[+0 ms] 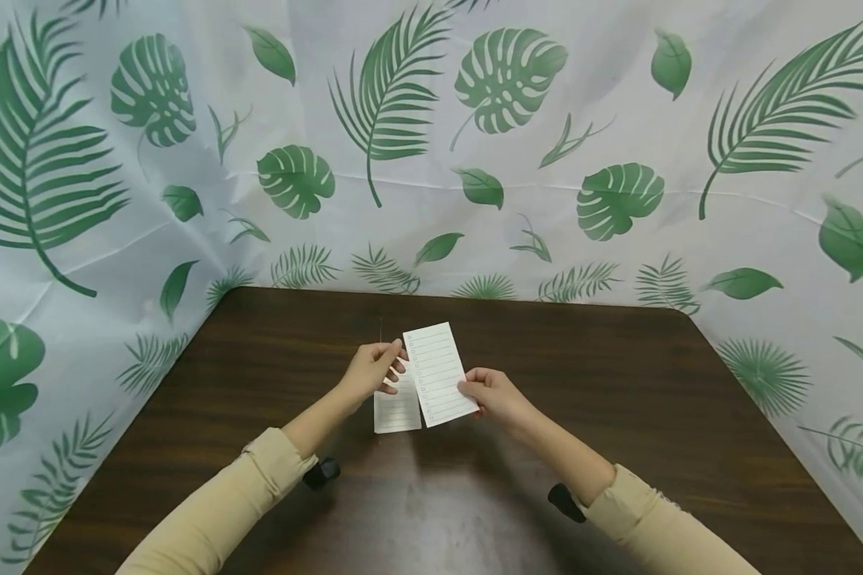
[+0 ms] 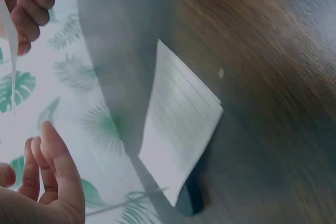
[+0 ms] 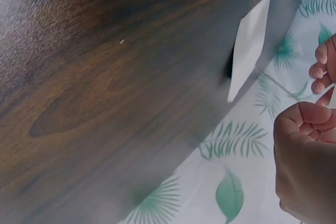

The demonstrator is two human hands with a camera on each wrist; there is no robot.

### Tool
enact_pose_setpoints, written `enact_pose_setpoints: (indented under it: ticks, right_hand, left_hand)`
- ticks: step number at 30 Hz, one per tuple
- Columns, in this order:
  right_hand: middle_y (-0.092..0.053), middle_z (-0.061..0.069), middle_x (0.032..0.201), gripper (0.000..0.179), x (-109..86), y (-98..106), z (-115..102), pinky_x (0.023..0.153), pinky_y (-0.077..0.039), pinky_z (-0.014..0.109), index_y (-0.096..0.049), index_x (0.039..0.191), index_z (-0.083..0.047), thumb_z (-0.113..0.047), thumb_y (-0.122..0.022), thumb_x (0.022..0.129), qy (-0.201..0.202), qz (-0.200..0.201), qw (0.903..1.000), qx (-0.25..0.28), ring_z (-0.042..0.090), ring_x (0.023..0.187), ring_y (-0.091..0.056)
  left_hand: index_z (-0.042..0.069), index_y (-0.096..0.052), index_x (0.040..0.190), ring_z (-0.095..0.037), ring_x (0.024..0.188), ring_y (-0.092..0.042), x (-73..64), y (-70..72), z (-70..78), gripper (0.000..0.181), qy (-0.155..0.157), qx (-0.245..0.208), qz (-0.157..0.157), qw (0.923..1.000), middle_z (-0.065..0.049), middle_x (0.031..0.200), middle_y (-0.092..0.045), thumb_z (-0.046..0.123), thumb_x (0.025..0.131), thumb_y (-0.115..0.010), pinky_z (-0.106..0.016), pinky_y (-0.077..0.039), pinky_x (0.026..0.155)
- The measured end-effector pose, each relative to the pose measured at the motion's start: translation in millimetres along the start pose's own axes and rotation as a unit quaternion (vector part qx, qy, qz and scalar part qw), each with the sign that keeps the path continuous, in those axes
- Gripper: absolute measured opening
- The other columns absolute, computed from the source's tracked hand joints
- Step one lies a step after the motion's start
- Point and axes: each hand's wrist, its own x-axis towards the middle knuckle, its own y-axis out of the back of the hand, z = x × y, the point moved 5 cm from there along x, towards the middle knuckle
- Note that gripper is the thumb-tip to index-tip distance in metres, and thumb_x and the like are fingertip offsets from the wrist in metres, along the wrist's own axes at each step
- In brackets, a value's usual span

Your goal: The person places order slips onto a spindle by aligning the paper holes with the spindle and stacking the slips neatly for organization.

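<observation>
My right hand [image 1: 499,395] pinches a white lined sheet [image 1: 440,375] with a column of small checkboxes by its right edge, holding it above the table. My left hand [image 1: 374,369] is beside the sheet's upper left edge; in the left wrist view its fingers [image 2: 62,169] are extended and apart from the sheet. Behind the left fingers, a second lined paper or thin pad [image 1: 397,411] is partly hidden. It stands tilted in the left wrist view, with a dark rounded object [image 2: 191,198] at its lower end.
A dark wood-grain table [image 1: 618,383] extends around both hands. White cloth with green leaf prints [image 1: 417,231] hangs behind and beside it. A thin grey rod [image 2: 126,203] runs out from near the lower paper. A tiny pale speck [image 3: 122,41] lies on the tabletop.
</observation>
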Motion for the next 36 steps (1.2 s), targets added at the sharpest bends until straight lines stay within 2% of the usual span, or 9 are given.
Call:
enact_pose_setpoints:
  ticks: [5,10,15,24,27,31,32,36]
  right_hand:
    - [-0.064,-0.003,0.075,0.017,-1.2,-4.8,-2.5,0.053,-0.041,0.019,-0.053,0.099,0.008,-0.008,-0.048,0.096,0.007,-0.005,0.9999,0.009,0.006,0.061,-0.055]
    - [-0.064,-0.002,0.076,0.021,-1.2,-9.5,-2.8,0.056,-0.042,0.021,-0.055,0.103,0.012,-0.008,-0.051,0.095,0.016,-0.008,0.9998,-0.008,0.007,0.062,-0.053]
    - [-0.063,-0.001,0.075,0.022,0.6,-14.1,-2.8,0.060,-0.047,0.023,-0.059,0.099,0.011,-0.010,-0.054,0.095,0.026,-0.005,0.9990,-0.037,0.010,0.062,-0.052]
    - [-0.062,0.002,0.072,0.018,9.7,-23.0,-22.1,0.059,-0.051,0.024,-0.059,0.097,0.011,-0.007,-0.054,0.094,0.041,-0.002,0.9979,-0.051,0.012,0.061,-0.053]
    - [-0.061,0.001,0.070,0.018,15.0,-26.1,-28.8,0.057,-0.049,0.021,-0.059,0.097,0.010,-0.008,-0.054,0.094,0.043,0.004,0.9970,-0.064,0.011,0.060,-0.052]
    - [-0.060,0.000,0.069,0.018,23.8,-30.3,-35.8,0.056,-0.048,0.020,-0.060,0.097,0.010,-0.008,-0.055,0.094,0.048,0.012,0.9967,-0.065,0.011,0.059,-0.051]
    - [-0.059,-0.001,0.067,0.018,25.9,-31.1,-37.4,0.056,-0.047,0.020,-0.060,0.097,0.009,-0.008,-0.055,0.094,0.048,0.015,0.9966,-0.064,0.012,0.059,-0.051]
    - [-0.058,-0.002,0.065,0.018,33.3,-33.3,-41.6,0.054,-0.044,0.019,-0.060,0.095,0.008,-0.009,-0.055,0.094,0.045,0.027,0.9967,-0.062,0.012,0.058,-0.050]
  left_hand:
    - [-0.009,-0.063,0.098,-0.012,0.063,-0.052,-0.5,-1.2,8.7,0.032,-0.015,0.005,0.017,0.9997,-0.008,0.075,-0.058,0.021,0.097,-0.053,-0.027,-0.057,0.053]
    - [-0.012,-0.063,0.091,-0.014,0.062,-0.053,0.8,1.6,12.3,0.024,-0.019,0.019,0.040,0.9988,-0.012,0.074,-0.057,0.011,0.093,-0.058,-0.029,-0.057,0.053]
    - [-0.008,-0.065,0.093,-0.011,0.061,-0.053,2.6,6.4,14.3,0.024,-0.020,0.018,0.053,0.9982,-0.008,0.073,-0.057,0.016,0.093,-0.060,-0.023,-0.055,0.050]
    - [-0.007,-0.064,0.099,-0.008,0.059,-0.054,6.5,24.5,29.7,0.024,-0.038,0.027,0.067,0.9967,-0.003,0.071,-0.058,0.016,0.093,-0.060,-0.029,-0.059,0.056]
    - [-0.005,-0.066,0.098,-0.008,0.057,-0.054,10.1,32.4,36.1,0.023,-0.047,0.060,0.074,0.9943,-0.004,0.071,-0.058,0.017,0.092,-0.061,-0.030,-0.059,0.057]
    - [-0.002,-0.068,0.093,-0.011,0.052,-0.056,17.9,42.6,41.8,0.023,-0.068,0.132,0.093,0.9846,-0.005,0.072,-0.058,0.020,0.090,-0.064,-0.030,-0.058,0.055]
    - [-0.002,-0.068,0.092,-0.017,0.052,-0.058,19.7,44.6,43.0,0.023,-0.072,0.146,0.099,0.9817,-0.005,0.073,-0.058,0.021,0.090,-0.065,-0.029,-0.057,0.054]
    - [-0.001,-0.070,0.094,-0.014,0.048,-0.060,26.0,52.8,45.0,0.026,-0.073,0.164,0.125,0.9758,-0.012,0.080,-0.065,0.024,0.088,-0.068,-0.024,-0.055,0.051]
